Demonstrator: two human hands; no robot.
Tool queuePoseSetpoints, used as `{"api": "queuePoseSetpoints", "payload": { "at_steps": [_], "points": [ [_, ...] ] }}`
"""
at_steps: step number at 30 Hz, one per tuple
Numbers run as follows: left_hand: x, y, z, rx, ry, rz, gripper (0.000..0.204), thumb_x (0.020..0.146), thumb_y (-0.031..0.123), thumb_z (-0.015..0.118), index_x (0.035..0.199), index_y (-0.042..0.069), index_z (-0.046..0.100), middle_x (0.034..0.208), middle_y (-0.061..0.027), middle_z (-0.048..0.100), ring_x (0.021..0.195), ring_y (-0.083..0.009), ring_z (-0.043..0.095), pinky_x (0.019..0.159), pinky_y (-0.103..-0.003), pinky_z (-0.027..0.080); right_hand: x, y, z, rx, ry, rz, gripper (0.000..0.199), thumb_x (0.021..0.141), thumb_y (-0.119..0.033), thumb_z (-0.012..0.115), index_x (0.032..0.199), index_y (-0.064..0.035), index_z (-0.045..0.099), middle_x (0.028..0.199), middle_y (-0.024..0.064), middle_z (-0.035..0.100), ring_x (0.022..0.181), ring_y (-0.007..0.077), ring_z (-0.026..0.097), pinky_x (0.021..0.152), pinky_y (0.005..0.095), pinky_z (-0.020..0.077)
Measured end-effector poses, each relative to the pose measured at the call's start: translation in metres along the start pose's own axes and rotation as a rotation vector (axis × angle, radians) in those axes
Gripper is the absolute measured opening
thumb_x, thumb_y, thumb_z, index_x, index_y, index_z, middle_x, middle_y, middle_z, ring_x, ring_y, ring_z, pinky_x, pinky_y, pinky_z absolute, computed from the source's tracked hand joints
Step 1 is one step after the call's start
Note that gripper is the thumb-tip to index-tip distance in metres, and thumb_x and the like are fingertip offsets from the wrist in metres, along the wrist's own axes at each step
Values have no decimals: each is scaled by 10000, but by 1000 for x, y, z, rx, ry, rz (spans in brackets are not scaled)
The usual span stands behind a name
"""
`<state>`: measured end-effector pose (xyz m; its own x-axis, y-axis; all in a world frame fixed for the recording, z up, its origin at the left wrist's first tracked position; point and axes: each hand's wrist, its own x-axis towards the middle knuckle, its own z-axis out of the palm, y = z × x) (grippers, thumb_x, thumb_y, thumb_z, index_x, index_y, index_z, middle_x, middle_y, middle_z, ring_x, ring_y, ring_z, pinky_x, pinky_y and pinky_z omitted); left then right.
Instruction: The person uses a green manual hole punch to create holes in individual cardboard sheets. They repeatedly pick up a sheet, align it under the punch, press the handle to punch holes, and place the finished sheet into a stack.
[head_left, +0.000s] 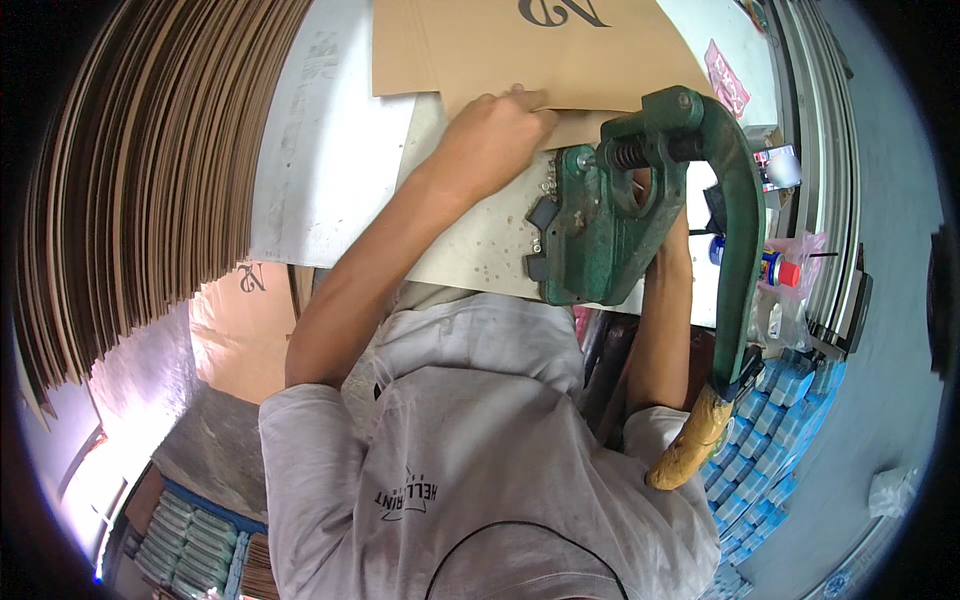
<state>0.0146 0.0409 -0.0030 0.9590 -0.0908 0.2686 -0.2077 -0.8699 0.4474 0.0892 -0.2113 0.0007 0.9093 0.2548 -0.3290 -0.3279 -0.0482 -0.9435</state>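
A brown cardboard sheet [480, 50] with a black printed mark lies at the far side of the white table. My left hand [505, 135] is closed at its near edge, fingers curled over the board, beside a folded-looking strip. Just to the right stands a green hand press [600, 235] with a long curved lever [742, 200] ending in a yellow-wrapped handle [690, 445]. Behind the press body, my right hand [641, 187] shows only as a bit of skin through a gap; its fingers are hidden. The lever handle is free of both hands.
Small metal pieces [548, 185] lie along the press's left side. A tall stack of cardboard sheets [150, 170] stands at the left. A blue can with a red cap [780, 270] and a pink plastic wrapper [727, 80] are at the right; blue-wrapped bundles [770, 440] sit below.
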Motion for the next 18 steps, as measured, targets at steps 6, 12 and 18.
{"api": "queuePoseSetpoints", "payload": {
  "at_steps": [6,12,18],
  "points": [
    [-3,27,8,-129,141,-38,325,800,82,727,1117,28,773,1179,-121,726,1072,-350,692,924,-457,578,-3,-7,25,131,-13,-21,201,963,-124,713,1065,47,741,944,96,747,780,159,701,663,313,577],
    [-10,42,15,-157,201,-49,305,803,196,807,1066,42,797,1094,-80,699,1089,-297,631,965,-433,497,-15,1,-5,-210,-11,-30,228,941,-156,750,1062,37,746,951,103,758,796,165,701,702,317,577],
    [-14,34,22,-125,234,-36,306,803,224,830,1046,41,804,1065,-69,687,1068,-288,621,950,-431,480,-60,-94,-17,-822,212,-283,349,985,-204,656,1262,3,702,1123,124,709,905,180,631,781,341,507]
  ]
}}
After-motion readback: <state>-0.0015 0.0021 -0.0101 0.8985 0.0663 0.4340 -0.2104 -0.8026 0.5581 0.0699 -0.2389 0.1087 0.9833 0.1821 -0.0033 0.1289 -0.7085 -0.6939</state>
